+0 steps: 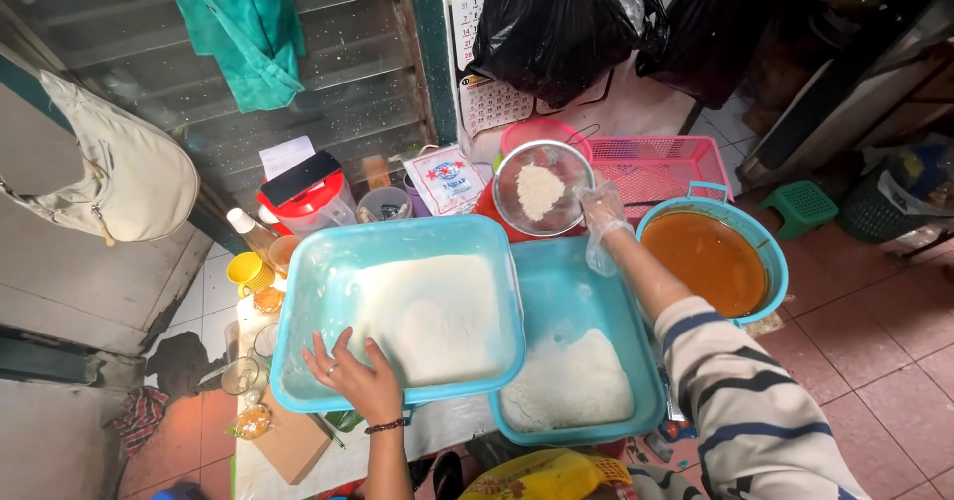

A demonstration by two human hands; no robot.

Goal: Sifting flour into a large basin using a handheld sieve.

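Fingers (pixel 343 359) on flour tub (pixel 298 291) | red tile floor (pixel 874 341) | shuttered wall (pixel 328 73)

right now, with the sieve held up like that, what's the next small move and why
Probably bring the sieve back over the right tub and shake it. The gloved right hand holds it beyond the tubs with flour inside, while the left hand rests on the left tub.

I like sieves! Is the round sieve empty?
No, the sieve held by the gloved right hand has a heap of white flour in it.
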